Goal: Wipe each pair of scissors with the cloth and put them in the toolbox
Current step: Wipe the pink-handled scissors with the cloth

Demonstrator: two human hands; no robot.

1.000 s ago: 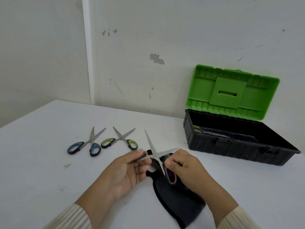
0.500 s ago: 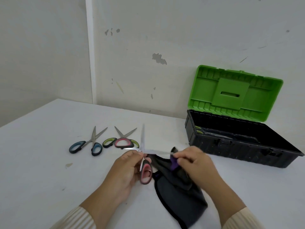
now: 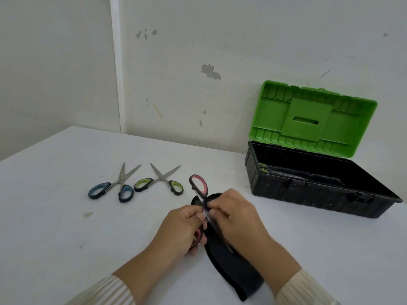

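Note:
Pink-handled scissors (image 3: 199,186) are held over the table, one pink handle pointing away from me, the other tucked in my left hand (image 3: 182,227), which grips them. My right hand (image 3: 233,219) pinches the dark cloth (image 3: 233,267) against the blade near the pivot; the blades are mostly hidden under it. The cloth trails toward me on the table. Blue-handled scissors (image 3: 114,189) and green-handled scissors (image 3: 160,182) lie spread open to the left. The black toolbox (image 3: 308,194) stands at the right with its green lid (image 3: 312,119) raised, and green handles (image 3: 263,168) show inside it.
The white table (image 3: 55,216) meets a scuffed white wall behind, and the toolbox lid leans against that wall. Small stains mark the tabletop at the left.
The pink scissors have been turned round: the blades that pointed away now point toward me under the cloth. Both hands have closed in together around the pivot.

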